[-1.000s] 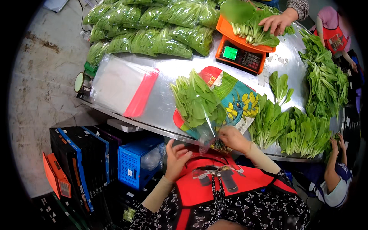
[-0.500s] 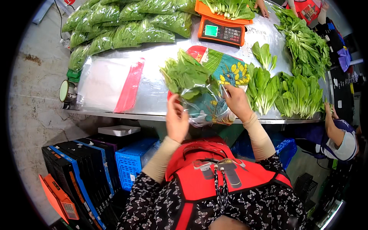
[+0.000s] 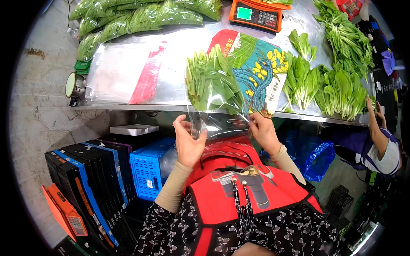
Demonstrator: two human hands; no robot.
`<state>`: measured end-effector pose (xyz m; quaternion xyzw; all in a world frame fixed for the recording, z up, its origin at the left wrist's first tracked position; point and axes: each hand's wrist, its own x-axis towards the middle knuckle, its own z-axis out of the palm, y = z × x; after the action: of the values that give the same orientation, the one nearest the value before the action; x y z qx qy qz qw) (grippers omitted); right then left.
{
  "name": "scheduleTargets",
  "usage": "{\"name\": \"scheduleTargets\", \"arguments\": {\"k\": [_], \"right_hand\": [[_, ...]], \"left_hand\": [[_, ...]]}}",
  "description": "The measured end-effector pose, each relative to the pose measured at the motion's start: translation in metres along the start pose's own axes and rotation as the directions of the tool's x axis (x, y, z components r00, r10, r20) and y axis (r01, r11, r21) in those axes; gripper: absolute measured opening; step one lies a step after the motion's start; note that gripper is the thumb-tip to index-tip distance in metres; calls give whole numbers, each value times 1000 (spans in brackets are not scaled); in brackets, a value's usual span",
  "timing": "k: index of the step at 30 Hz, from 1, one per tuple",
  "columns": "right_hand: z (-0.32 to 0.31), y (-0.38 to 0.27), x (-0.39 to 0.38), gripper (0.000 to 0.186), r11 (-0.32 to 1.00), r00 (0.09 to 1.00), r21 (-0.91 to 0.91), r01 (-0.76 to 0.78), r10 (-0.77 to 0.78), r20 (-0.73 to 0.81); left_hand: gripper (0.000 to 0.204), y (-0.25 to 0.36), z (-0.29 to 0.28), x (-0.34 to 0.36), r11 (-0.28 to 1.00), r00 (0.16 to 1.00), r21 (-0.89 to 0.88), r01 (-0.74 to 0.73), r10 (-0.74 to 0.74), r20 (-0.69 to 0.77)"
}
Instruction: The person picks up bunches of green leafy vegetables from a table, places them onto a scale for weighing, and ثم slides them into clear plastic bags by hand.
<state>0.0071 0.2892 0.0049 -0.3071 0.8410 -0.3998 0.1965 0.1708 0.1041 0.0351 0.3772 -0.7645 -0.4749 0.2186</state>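
Note:
A clear plastic bag with a bunch of leafy greens inside lies at the table's front. Its mouth end hangs past the metal edge toward me. My right hand pinches the right corner of that loose end. At its left side is my left hand, thumb and fingers apart around the plastic, not closed on it. Beneath the bag, partly covered, lies a printed teal, red and green sack.
Flat plastic bags with a red strip lie left, below stacked filled bags. An orange scale stands at the back. Loose greens lie right, near another person's hands. Below the table are a blue crate and black crates.
The bag of greens has come nearer to me and turned, its loose end now over the table edge. Both hands have moved down toward my body, and the left has opened wider.

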Motion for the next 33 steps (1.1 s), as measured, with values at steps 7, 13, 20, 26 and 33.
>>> {"name": "scheduleTargets", "arguments": {"k": [7,13,20,26,33], "right_hand": [[0,7,-19,10,978,987,134,-158,153,42],[-7,5,-24,9,918,972,322,-234,220,80],[-28,13,-21,7,723,940,602,-339,280,192],[-36,7,-25,12,851,955,450,-271,295,18],[-6,-95,-20,18,854,858,-161,495,-510,-66]], "left_hand": [[42,-41,-25,-16,987,999,156,-42,41,5],[19,-42,-45,-16,864,896,-269,425,-359,261],[13,-21,-53,-17,313,779,-715,625,-295,553],[18,-23,-43,-38,664,817,-492,564,-363,447],[13,-23,-39,-39,560,780,-548,622,-379,497]]}}
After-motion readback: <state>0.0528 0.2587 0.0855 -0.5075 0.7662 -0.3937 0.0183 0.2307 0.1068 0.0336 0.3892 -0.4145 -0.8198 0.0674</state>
